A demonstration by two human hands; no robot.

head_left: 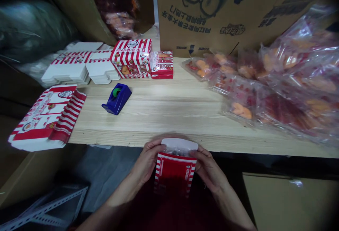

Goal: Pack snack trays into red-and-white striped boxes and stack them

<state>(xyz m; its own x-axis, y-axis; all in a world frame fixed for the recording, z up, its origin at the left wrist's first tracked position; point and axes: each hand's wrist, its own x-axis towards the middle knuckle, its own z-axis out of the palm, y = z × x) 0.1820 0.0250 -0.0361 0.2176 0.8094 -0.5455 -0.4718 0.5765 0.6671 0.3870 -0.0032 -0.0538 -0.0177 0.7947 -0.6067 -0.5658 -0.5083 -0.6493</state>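
Note:
Just off the table's front edge I hold a red-and-white striped cardboard box (174, 174), its white top flap (180, 143) raised. Clear plastic shows inside the box mouth. My left hand (149, 158) grips the box's left upper side, thumb by the opening. On the other upper side, my right hand (208, 165) is closed around the edge near the flap. The lower end of the box fades into shadow against dark red clothing.
A blue tape dispenser (118, 98) stands on the table (169, 114). Flattened striped boxes (47, 114) lie at left, folded stacks (71, 65) behind. One assembled box (131, 59) stands at the back. Clear bags (286, 90) pile up at right before a large carton (201, 30).

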